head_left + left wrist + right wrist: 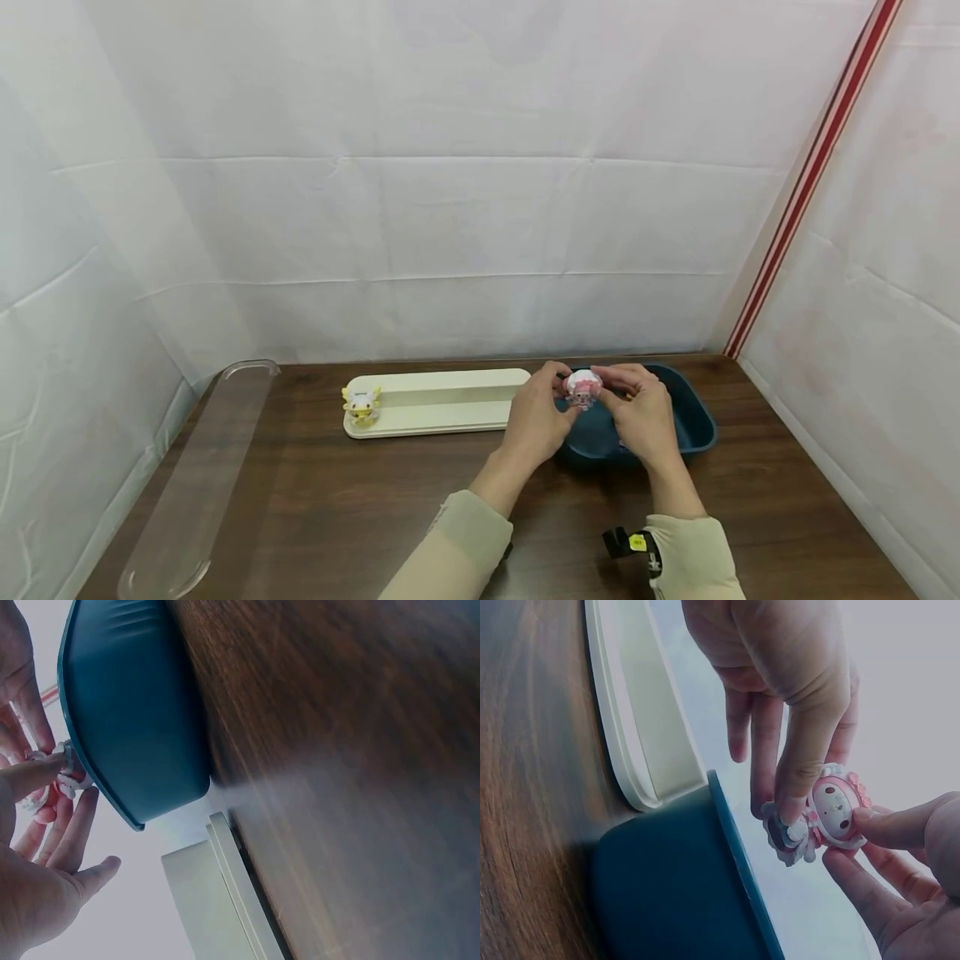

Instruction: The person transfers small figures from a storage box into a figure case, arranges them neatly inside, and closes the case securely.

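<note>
A small figurine [582, 388] with a white-and-pink hood is held upright above a dark teal bin [693, 415]. My left hand [534, 417] pinches it from the left side; in the right wrist view, that thumb presses on its lower body. On the other side, my right hand [643, 415] grips the head between thumb and fingers. The figurine's pink-edged face [831, 810] shows in the right wrist view. From the left wrist, fingers hide most of it.
Left of the bin lies a long cream tray [450, 417], with a yellow-and-white figurine [362, 406] at its left end. A long clear plastic cover [206, 479] lies along the table's left side. White sheeting [465, 217] hangs behind and at both sides.
</note>
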Demonstrator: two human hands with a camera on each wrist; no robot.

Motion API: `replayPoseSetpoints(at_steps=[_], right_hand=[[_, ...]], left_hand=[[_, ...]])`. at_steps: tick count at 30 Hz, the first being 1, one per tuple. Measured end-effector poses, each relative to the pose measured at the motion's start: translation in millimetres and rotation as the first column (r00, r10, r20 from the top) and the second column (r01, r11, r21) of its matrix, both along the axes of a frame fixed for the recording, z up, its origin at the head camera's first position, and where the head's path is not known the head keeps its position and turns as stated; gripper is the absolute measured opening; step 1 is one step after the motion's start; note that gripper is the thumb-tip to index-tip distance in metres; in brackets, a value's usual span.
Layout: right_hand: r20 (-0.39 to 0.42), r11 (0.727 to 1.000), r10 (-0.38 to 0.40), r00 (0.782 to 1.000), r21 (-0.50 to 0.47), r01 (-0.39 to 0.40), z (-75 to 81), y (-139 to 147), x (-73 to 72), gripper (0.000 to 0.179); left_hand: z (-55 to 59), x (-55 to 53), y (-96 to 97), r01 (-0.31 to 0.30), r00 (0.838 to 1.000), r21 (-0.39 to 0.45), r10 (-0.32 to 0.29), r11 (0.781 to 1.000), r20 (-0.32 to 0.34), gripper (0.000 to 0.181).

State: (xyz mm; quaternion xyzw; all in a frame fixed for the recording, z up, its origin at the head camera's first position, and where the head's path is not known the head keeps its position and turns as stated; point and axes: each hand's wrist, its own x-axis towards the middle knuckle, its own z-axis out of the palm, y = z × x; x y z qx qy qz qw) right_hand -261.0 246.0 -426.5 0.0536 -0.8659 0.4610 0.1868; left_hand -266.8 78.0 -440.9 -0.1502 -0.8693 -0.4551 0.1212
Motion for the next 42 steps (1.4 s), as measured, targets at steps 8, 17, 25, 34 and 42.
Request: replayPoseSetpoints(at_steps=[8, 17, 25, 34, 42], right_hand=[[-0.023, 1.000, 0.016, 1.000, 0.014, -0.016, -0.4, -4.9, -1.4, 0.024], [-0.020, 1.000, 0.010, 1.000, 0.029, -0.010, -1.6, -7.7, -3.0, 0.025], [-0.047, 0.999, 0.032, 0.998, 0.019, -0.031, 0.5, -12.2, -5.5, 0.025], [-0.017, 0.998, 0.039, 0.999, 0.050, -0.039, -2.6, -14.4, -6.3, 0.026], [-0.055, 0.996, 0.066, 0.996, 0.062, -0.062, -7.1, -16.0, -9.9, 0.026]], left_hand=[[2.3, 0.1, -3.2, -0.018, 1.000, -0.024, 0.019, 1.000, 0.018, 0.051], [1.6, -1.1, -6.9, -0.037, 0.999, -0.061, 0.037, 0.997, -0.007, 0.049], [4.4, -1.6, -12.3, -0.024, 0.999, -0.035, 0.023, 0.999, -0.025, 0.038], [3.1, -3.2, -16.9, -0.020, 0.999, -0.040, 0.019, 0.999, -0.028, 0.031], [0.0, -3.4, -20.6, -0.041, 0.999, -0.050, 0.040, 0.998, -0.029, 0.030]])
